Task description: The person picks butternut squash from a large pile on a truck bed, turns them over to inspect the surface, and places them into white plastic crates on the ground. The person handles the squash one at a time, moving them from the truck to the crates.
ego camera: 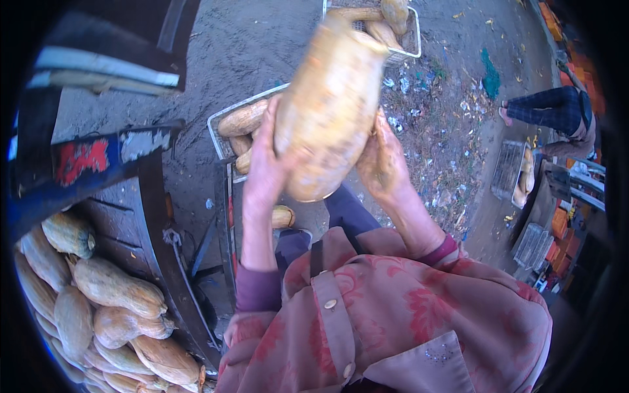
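Note:
A large tan squash [329, 113], blurred by motion, is held up in front of my body between both hands. My left hand [268, 162] presses against its left side, fingers along the rind. Against the lower right side rests my right hand [385, 157], its palm smeared with yellowish-brown dirt. Beneath and behind the squash stands a pale plastic crate [212, 128] with several squashes [242, 119] in it; the held squash hides part of this crate. Another squash [283, 216] shows low down near my feet.
To the left, a truck bed [157, 216] with a dark side rail holds a heap of squashes [113, 285]. A second crate [417, 34] of squashes stands ahead. Litter [432, 127] covers the ground on the right. Farther right, a person [550, 110] bends beside a crate [508, 169].

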Demonstrator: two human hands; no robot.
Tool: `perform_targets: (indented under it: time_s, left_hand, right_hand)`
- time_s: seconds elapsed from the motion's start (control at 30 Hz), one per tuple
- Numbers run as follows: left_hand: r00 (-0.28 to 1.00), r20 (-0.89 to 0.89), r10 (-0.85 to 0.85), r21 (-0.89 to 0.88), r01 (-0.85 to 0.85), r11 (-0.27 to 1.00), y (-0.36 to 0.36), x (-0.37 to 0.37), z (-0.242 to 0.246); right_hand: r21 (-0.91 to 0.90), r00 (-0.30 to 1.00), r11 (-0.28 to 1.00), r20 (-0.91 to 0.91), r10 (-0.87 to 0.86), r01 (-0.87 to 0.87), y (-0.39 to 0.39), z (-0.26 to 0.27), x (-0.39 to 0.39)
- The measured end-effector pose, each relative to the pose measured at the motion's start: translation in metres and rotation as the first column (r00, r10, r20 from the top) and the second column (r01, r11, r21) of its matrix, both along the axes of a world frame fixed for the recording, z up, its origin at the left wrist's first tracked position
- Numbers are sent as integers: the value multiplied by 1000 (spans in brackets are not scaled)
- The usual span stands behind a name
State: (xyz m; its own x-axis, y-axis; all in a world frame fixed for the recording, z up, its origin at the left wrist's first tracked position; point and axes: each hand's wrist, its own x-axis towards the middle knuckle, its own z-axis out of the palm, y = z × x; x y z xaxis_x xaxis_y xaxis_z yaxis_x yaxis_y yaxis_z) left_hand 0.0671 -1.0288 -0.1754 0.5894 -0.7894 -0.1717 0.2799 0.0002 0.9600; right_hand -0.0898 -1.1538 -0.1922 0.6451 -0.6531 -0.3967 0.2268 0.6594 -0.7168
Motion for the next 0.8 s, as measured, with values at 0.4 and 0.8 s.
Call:
perform_targets:
  time_s: [0.4,0.8]
  left_hand:
    - [671,-733,110,-149,-316,937,-82,-17,-47]
    - [530,-841,105,-100,-344,934,-91,-53,-92]
  right_hand:
    - [-856,909,356,-415,-43,-374,-144,92,85]
    - [-707,772,433,-635,-40,-559,-86,13,11]
